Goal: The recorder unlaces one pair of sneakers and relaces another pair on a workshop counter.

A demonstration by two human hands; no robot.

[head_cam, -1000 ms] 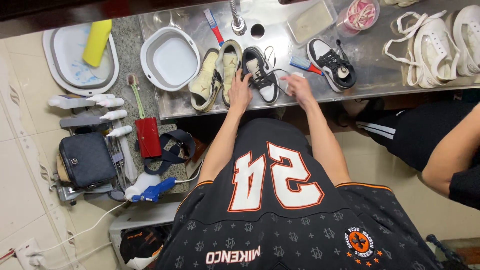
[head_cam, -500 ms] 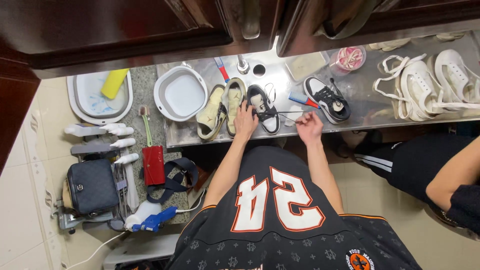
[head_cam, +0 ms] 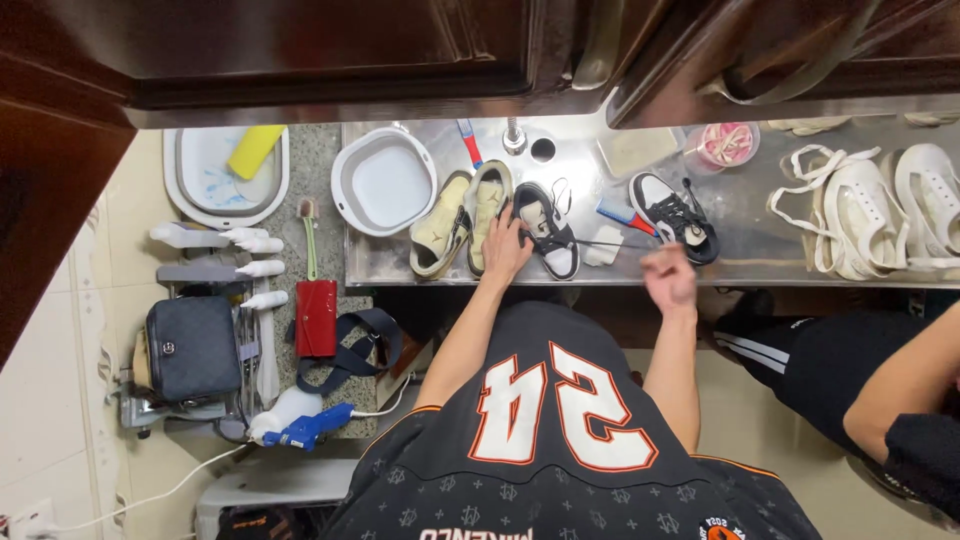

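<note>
A black-and-white sneaker (head_cam: 548,232) lies on the steel counter (head_cam: 760,262). My left hand (head_cam: 506,246) grips its left side and holds it down. My right hand (head_cam: 668,276) is a blurred fist at the counter's front edge, to the right of the shoe. A thin black lace (head_cam: 600,243) runs taut from the sneaker to that fist. The matching sneaker (head_cam: 676,216) sits just beyond my right hand. A pair of tan shoes (head_cam: 462,228) lies right beside my left hand.
A white basin (head_cam: 385,182) stands left of the tan shoes, and another basin (head_cam: 222,175) holds a yellow item. White sneakers (head_cam: 872,215) lie at the right, with a tub of pink laces (head_cam: 726,145) behind. A co-worker's arm (head_cam: 905,385) is at the right. Dark cabinets (head_cam: 330,55) overhang.
My right hand has moved right and back from the sneaker, drawing the black lace out. My left hand stays on the shoe. The view has tipped, bringing the cabinets in.
</note>
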